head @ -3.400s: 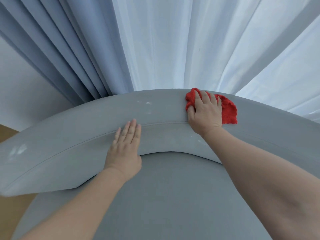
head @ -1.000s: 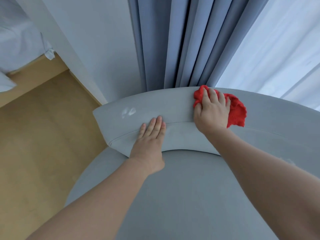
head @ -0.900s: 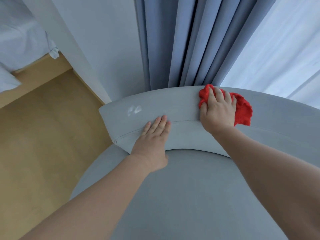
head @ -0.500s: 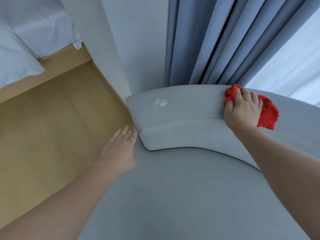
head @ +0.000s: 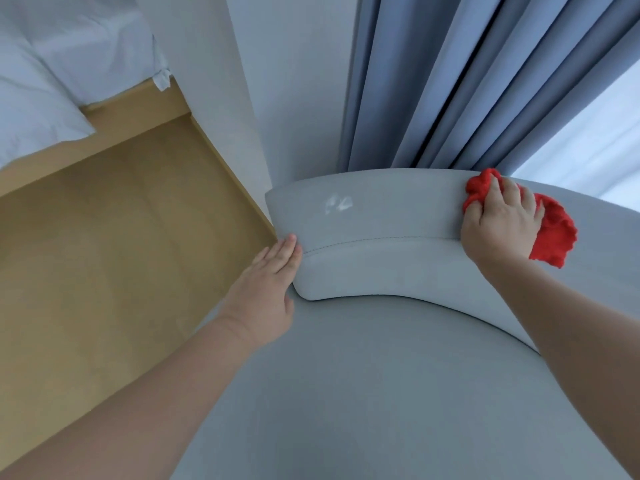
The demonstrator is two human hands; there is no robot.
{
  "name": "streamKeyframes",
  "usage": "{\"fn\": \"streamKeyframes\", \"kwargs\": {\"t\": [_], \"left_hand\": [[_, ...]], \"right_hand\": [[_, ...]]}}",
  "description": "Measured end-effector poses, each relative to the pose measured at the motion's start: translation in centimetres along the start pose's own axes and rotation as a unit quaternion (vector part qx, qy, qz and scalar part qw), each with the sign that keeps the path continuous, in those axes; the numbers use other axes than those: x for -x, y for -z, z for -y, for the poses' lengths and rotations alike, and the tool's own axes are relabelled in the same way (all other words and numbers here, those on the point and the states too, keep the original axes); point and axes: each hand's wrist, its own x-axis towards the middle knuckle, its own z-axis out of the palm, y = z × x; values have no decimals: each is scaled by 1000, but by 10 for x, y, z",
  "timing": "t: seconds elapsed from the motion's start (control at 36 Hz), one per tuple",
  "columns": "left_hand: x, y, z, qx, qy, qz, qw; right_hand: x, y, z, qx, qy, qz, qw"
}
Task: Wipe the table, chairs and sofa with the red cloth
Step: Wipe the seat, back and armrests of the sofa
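**Cloth pressed on the sofa back**

The right hand (head: 498, 226), arm stretched forward, presses the red cloth (head: 550, 233) onto the sofa (head: 381, 223) back's top, fingers curled over it. The left hand (head: 266, 289) lies flat, fingers straight and empty, against the backrest's end.

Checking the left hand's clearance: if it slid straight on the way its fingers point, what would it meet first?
The left hand points up-right along the backrest's end. It already touches that end, so it would likely rub it, then reach the white wall; depth is unclear.
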Motion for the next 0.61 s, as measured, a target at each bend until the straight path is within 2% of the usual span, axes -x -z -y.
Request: {"fn": "streamKeyframes", "kwargs": {"t": [0.11,0.33,0.61], "left_hand": [[-3,-1,-5,17,5,13,1000],[-5,4,-12,36,29,47,998],[-4,4,-6,56,20,62,996]], "right_hand": [[2,-4,15,-5,7,-2,1000],[20,-14,79,-21,75,19,997],[47,-23,137,-33,145,27,989]]}}
